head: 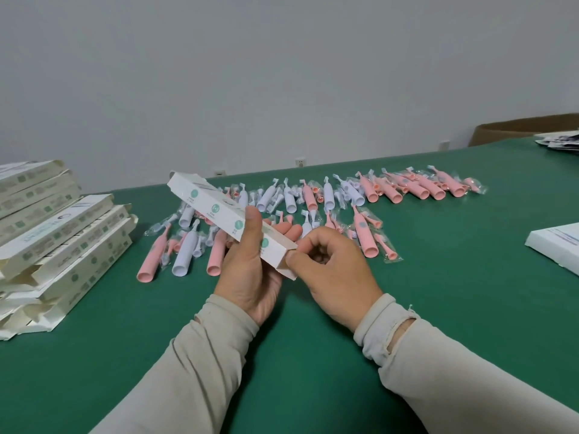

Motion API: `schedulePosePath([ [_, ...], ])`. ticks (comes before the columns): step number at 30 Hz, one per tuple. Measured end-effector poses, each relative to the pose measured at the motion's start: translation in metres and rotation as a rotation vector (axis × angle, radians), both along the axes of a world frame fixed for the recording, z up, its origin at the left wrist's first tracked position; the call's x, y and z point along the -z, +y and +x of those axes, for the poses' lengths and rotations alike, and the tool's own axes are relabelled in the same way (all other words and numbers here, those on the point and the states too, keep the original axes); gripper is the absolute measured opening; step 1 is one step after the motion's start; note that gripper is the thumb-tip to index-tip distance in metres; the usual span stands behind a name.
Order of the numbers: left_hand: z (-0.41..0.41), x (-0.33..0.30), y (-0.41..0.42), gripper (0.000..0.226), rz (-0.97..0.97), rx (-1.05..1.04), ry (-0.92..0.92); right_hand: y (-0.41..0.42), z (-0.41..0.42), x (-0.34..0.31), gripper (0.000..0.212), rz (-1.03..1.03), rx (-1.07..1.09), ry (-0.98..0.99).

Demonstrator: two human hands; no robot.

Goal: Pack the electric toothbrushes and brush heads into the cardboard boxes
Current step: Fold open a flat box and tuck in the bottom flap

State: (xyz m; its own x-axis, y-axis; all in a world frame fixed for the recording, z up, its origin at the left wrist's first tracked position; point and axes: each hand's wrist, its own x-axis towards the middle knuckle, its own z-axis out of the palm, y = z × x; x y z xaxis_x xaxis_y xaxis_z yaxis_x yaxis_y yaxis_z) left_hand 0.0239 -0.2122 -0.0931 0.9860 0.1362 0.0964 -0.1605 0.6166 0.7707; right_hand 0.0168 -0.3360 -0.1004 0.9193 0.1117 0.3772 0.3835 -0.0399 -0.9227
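Observation:
My left hand [250,270] grips a long white cardboard box [216,211] around its middle, thumb on top, the box slanting up to the left above the table. My right hand [329,270] pinches the flap at the box's near end [289,264]. Behind the hands, several pink toothbrushes [152,258] and pale lavender toothbrushes [185,252] lie on the green table [282,339], mixed with brush heads in clear wrappers [388,249]. More pink toothbrushes [416,186] lie in a row farther back.
A stack of white boxes [59,242] with open flaps stands at the left. A flat white box [554,245] lies at the right edge, papers [560,140] and a brown carton [517,126] at the far right. A grey wall rises behind the table.

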Motion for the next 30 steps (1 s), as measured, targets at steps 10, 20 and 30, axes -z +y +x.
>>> schedulePosePath([
  [10, -0.001, -0.002, 0.003, 0.040, -0.167, 0.121, 0.013, -0.004, -0.006, -0.007, 0.019, -0.053, -0.182, -0.123],
  [20, -0.006, -0.008, 0.002, 0.033, -0.222, 0.087, 0.036, -0.007, -0.003, -0.007, 0.013, -0.168, 0.025, -0.283],
  [30, -0.010, -0.010, 0.000, 0.054, -0.126, 0.218, 0.023, -0.011, -0.001, -0.008, 0.015, -0.207, 0.091, -0.295],
])
